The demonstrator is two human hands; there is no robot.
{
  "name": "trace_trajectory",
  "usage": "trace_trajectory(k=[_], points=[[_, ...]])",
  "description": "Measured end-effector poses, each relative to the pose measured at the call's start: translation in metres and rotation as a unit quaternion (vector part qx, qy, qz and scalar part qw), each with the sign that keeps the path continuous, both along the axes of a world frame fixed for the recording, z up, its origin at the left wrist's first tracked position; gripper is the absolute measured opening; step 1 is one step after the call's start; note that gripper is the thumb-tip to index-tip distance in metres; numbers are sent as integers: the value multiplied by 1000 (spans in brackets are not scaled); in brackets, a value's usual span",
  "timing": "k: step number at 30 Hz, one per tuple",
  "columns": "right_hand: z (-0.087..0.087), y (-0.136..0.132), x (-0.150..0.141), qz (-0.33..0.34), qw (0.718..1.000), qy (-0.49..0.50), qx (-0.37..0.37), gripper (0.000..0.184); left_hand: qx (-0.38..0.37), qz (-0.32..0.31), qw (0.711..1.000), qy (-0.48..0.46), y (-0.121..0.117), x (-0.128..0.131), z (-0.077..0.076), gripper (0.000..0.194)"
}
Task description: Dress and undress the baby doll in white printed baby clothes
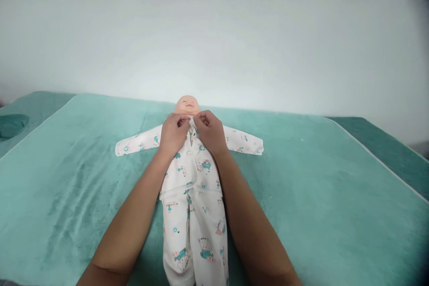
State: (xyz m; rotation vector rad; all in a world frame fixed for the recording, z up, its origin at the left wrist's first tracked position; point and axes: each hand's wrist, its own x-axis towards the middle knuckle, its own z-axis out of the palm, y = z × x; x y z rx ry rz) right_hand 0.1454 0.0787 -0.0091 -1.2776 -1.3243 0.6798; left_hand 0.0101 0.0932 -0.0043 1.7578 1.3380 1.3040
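A baby doll (187, 104) lies on its back, head toward the wall. It wears a white printed jacket (181, 171) with long sleeves spread to both sides, and matching trousers (206, 228). At the neck, my left hand (174, 130) pinches one side of the jacket's collar. My right hand (211, 129) pinches the other side, close beside it. Below my fingers the front opening is parted a little at the top, with a button (194, 134) showing near it. Further down, the front edges lie together. The doll's own hands and feet are not visible.
A teal plush cover (318, 196) spreads under the doll, with wrinkles on the left. Behind it rises a white wall (214, 44) with a dark band along the top. A darker teal fold (378, 147) lies at the right edge.
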Motion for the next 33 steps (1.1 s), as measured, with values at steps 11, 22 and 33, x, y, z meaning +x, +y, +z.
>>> trace_trajectory(k=[11,22,33], points=[[6,-76,-33,-125,926,-351,-62,12,-27,-50,998,-1,-50,-24,-6,19],[9,-78,-28,-123,954,-268,-52,11,-84,-105,991,-23,-47,-32,-3,16],[5,-72,-10,-11,989,124,-73,20,-86,-84,986,-115,-53,-24,-4,24]])
